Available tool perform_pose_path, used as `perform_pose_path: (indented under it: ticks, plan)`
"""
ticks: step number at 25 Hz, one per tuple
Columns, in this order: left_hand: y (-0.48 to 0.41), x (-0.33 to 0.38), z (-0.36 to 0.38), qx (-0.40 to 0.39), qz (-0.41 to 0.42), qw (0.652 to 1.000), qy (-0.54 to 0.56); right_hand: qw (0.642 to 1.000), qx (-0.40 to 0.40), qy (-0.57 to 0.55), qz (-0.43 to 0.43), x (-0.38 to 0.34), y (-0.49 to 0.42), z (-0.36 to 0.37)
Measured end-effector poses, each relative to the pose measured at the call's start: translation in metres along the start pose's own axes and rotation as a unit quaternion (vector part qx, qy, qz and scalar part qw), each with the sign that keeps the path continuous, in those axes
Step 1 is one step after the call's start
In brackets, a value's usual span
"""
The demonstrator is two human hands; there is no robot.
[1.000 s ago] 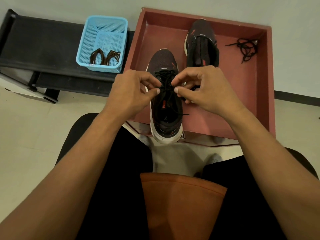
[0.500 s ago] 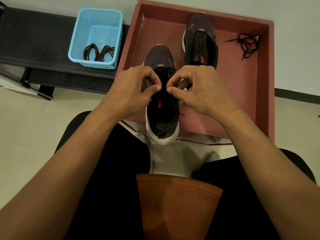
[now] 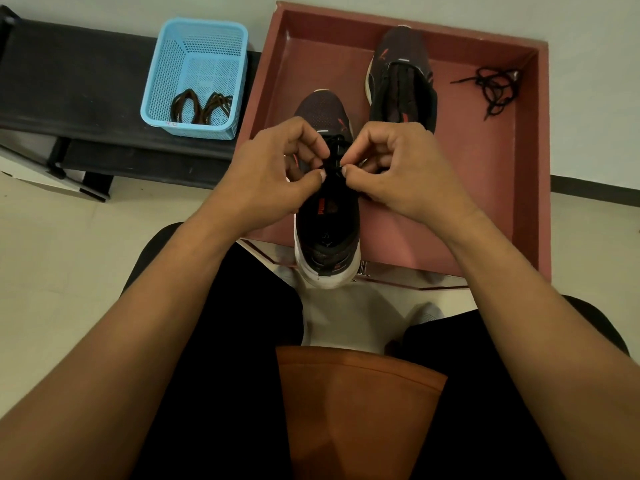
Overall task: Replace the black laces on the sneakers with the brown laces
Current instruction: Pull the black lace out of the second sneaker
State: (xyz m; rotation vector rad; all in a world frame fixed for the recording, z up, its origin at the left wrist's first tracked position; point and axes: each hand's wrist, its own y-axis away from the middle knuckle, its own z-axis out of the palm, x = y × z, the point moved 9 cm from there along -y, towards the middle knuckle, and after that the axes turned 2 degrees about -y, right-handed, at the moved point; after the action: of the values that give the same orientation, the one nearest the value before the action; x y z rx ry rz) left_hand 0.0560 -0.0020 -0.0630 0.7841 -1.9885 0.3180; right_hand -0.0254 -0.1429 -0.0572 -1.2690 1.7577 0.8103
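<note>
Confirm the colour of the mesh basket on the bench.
Light blue basket, seen clearly in the head view.

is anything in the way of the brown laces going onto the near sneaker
Yes: the black lace is threaded through the near sneaker, pinched by the left hand and the right hand. The brown laces lie in the blue basket, behind its wall.

far-left light-blue rectangular basket (image 3: 165,67): perforated plastic, slight sheen | near dark sneaker (image 3: 322,110): fine matt mesh cloth, smooth white rubbery sole | black cord lace (image 3: 334,141) on it: woven, matt | big red-brown tray (image 3: 467,161): smooth matt paint | far-left black bench (image 3: 69,81): matt
</note>
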Motion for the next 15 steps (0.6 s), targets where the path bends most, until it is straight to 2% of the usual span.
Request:
perform_pose_path:
  ticks: [4, 6, 10, 15]
  plan:
    - [0.000, 0.003, -0.005, 0.014, -0.013, 0.999, 0.038, 0.998, -0.047, -0.031, -0.001, -0.004, 0.001, 0.009]
    - [0.000, 0.000, -0.009, 0.031, -0.035, 0.997, 0.066, 0.997, -0.046, -0.063, 0.010, -0.004, 0.000, 0.006]
    - [0.003, -0.009, -0.027, 0.116, -0.068, 0.983, 0.127, 0.991, 0.022, -0.128, 0.016, -0.004, -0.002, -0.017]
    - [0.010, -0.031, -0.055, 0.233, -0.129, 0.955, 0.130, 0.982, 0.135, -0.129, 0.022, 0.009, 0.001, -0.054]
